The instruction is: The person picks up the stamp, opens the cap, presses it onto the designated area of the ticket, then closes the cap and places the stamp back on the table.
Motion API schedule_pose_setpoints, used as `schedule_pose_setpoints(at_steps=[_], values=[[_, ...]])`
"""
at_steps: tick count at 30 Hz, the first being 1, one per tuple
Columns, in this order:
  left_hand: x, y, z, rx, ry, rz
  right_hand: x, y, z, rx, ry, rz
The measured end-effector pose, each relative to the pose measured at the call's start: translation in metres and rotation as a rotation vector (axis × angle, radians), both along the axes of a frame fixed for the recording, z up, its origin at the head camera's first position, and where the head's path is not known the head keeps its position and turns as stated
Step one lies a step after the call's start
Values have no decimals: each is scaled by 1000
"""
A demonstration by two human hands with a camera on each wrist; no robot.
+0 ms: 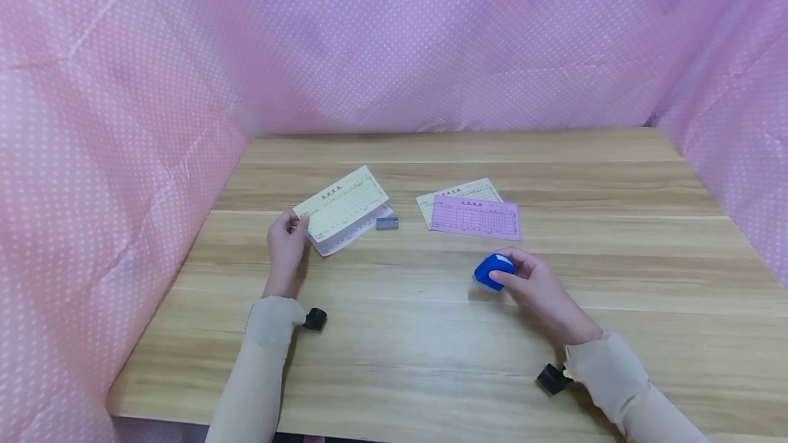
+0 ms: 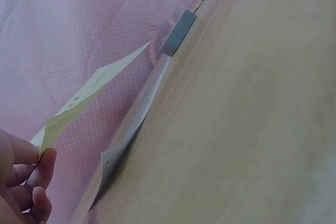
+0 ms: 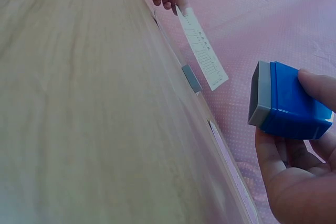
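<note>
Pinching a cream printed slip (image 1: 345, 204) near its lower left corner, the person's left hand (image 1: 286, 245) held that thin sheet lifted off a pale lilac slip (image 1: 351, 231) beneath it. The cream paper bowed near the fingertips, matte and ruled with fine lines, while the near left corner of the lilac sheet curled up from the table (image 1: 394, 320). The right hand (image 1: 532, 282) grasped a blue stamp (image 1: 494, 272) between thumb and fingers, over the bare wood to the near side of the other papers, a soft shadow lying beneath it. The stamp's body was smooth, hard-looking plastic with rounded edges, fitted with a squared grey end.

The stamp's long axis slanted in the head view, its grey end facing down and toward the person's left, a white patch at the opposite end. The lifted slip's long axis ran from near left to far right, its printed heading along the far long edge.

A small grey block (image 1: 387, 223), flat-sided and oblong, sat at the right end of the lilac slip. Farther right, a purple form (image 1: 475, 217) lay flat, partly covering a second cream slip (image 1: 477, 189) set at an angle to it. Wavy grain streaked the tabletop, and behind it hung creased pink cloth (image 1: 394, 53) with white dots.
</note>
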State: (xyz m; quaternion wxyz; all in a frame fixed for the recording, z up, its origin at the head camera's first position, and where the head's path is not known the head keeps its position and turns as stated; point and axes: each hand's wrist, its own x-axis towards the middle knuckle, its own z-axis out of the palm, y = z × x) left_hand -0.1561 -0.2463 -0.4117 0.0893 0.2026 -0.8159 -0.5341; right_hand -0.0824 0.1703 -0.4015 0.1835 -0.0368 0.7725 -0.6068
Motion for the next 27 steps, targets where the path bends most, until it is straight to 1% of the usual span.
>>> schedule_pose_setpoints(at_steps=[8, 14, 21, 27], values=[[0, -3, -1, 5, -22, 11, 0, 0, 1, 6, -8, 0], [0, -3, 0, -6, -74, 8, 1, -1, 3, 27, -11, -5], [-1, -6, -2, -26, -132, -5, 2, -1, 4, 32, -13, -8], [-1, -6, -4, -63, -134, -16, 2, -1, 4, 22, -17, -7]])
